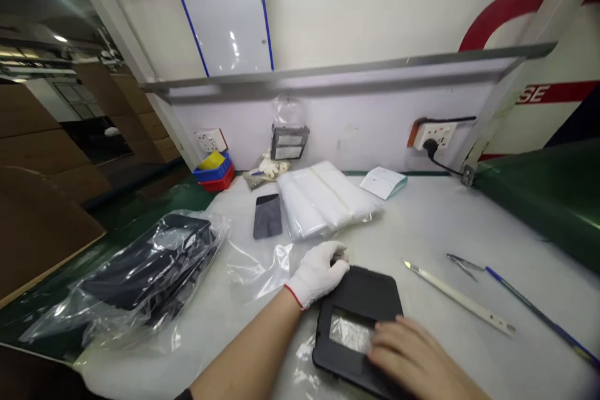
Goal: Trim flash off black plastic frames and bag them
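A flat black frame (360, 297) with a rectangular window lies on the white table near me. My left hand (317, 272), in a white glove, grips its far left corner. My bare right hand (412, 356) lies flat on the near right part of the frame, fingertips at the edge of the window, where shiny clear film (349, 331) shows.
A clear bag of black parts (145, 269) lies at the left. Behind the frame are a dark phone-like slab (267, 215), a stack of white bags (323, 200) and a folded paper (383, 182). A white-handled tool (459, 299), tweezers (464, 262) and a blue pen (534, 309) lie at the right.
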`<state>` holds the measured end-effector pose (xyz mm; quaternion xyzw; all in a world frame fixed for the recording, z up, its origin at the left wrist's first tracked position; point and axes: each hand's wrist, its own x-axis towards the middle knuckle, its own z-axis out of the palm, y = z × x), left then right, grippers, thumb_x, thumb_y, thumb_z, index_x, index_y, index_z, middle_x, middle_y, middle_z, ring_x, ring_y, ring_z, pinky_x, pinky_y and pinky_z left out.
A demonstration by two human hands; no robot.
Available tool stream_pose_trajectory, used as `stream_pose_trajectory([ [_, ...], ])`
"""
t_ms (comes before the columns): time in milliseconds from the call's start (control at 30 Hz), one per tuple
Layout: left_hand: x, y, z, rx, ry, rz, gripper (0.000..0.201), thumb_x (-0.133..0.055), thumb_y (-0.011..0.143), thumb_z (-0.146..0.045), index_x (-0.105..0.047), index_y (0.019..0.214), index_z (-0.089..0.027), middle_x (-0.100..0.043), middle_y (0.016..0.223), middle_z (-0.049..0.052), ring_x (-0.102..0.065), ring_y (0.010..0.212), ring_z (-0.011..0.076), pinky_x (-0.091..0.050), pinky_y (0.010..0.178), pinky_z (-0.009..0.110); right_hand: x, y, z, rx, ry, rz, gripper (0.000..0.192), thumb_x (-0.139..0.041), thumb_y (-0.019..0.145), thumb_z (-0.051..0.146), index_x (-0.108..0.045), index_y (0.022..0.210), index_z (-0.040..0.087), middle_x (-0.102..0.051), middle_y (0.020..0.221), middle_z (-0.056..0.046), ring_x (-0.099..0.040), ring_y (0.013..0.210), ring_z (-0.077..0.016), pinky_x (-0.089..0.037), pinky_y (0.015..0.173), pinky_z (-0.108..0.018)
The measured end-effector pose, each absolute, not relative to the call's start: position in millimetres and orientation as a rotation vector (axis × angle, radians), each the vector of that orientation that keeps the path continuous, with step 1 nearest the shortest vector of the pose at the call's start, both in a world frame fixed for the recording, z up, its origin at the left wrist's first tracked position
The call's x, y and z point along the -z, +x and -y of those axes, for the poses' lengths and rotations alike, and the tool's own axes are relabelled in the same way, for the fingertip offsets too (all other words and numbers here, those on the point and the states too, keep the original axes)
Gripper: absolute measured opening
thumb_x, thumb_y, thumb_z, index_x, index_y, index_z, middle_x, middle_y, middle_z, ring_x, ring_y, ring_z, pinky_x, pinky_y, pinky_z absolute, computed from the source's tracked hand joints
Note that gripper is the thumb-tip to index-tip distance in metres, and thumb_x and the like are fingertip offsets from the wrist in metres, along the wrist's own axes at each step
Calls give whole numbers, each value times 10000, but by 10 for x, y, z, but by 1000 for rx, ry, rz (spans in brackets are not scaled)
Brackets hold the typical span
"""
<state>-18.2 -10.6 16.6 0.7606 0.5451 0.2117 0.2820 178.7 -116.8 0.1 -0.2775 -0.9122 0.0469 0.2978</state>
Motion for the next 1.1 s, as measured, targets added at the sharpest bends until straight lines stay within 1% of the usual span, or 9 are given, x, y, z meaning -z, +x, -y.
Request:
stream_pose_trajectory([
  [67, -149, -204, 110, -520, 2098, -1429, 343, -473, 764, -297, -617, 1058, -194, -635, 1059, 33, -555, 988, 185, -412, 911, 280, -70, 1858, 1145, -121, -1013, 2296, 295, -393, 898, 366, -503, 1130, 220, -645, 933, -83, -620, 861, -210, -513, 743, -340],
  [167, -162, -207, 86, -440, 2149, -1420, 280, -443, 786, -307, -672, 924, -224, -642, 986, 21, -549, 962, 193, -411, 896, 291, -143, 1913, 1066, -178, -1428, 2185, 297, -425, 870, 329, -532, 1114, 198, -622, 787, -56, -618, 675, -181, -523, 577, -302],
  [433, -283, -273, 186, -216, 2127, -1675, 340, -357, 808, -361, -621, 924, -182, -641, 824, 106, -603, 778, 286, -439, 706, 402, -117, 1898, 1012, 22, -1471, 2371, 319, -416, 861, 327, -599, 1071, 172, -557, 687, -32, -571, 558, -147, -473, 475, -264],
  [567, -274, -316, 212, -102, 2060, -1660, 403, -333, 817, -411, -529, 1074, -170, -640, 723, 100, -615, 687, 300, -426, 620, 380, -154, 1909, 1030, 143, -1402, 2414, 300, -395, 879, 316, -633, 994, 173, -543, 643, -33, -562, 558, -155, -444, 470, -264],
  [700, -229, -329, 153, -110, 2016, -1555, 349, -351, 811, -369, -520, 1063, -195, -647, 767, 71, -620, 739, 270, -421, 624, 327, -236, 1822, 954, 120, -1396, 2444, 264, -443, 845, 348, -640, 896, 181, -541, 661, -40, -541, 576, -170, -433, 490, -288],
  [800, -217, -342, 117, -137, 1953, -1500, 367, -338, 814, -331, -509, 1112, -202, -635, 750, 49, -619, 681, 223, -421, 579, 287, -289, 1649, 845, -41, -1327, 2509, 317, -479, 824, 338, -599, 1060, 164, -569, 800, -74, -544, 703, -194, -463, 599, -328],
  [900, -218, -361, 110, -132, 1850, -1440, 434, -287, 821, -293, -437, 1218, -201, -563, 582, -8, -555, 450, 162, -381, 431, 240, -293, 1468, 723, -240, -1269, 2588, 414, -504, 808, 295, -527, 1199, 160, -554, 902, -95, -520, 809, -217, -459, 692, -375],
  [1000, -217, -376, 116, -131, 1781, -1398, 462, -272, 812, -265, -404, 1249, -192, -478, 481, -45, -498, 350, 144, -338, 351, 217, -262, 1359, 641, -309, -1297, 2638, 419, -528, 789, 258, -530, 1200, 179, -532, 882, -79, -499, 812, -224, -441, 696, -387],
  [1100, -207, -380, 120, -149, 1795, -1395, 429, -299, 798, -256, -476, 1181, -185, -455, 456, -45, -493, 342, 146, -332, 350, 219, -256, 1306, 639, -256, -1289, 2666, 364, -522, 792, 235, -563, 1150, 178, -522, 841, -68, -486, 784, -222, -425, 673, -380],
])
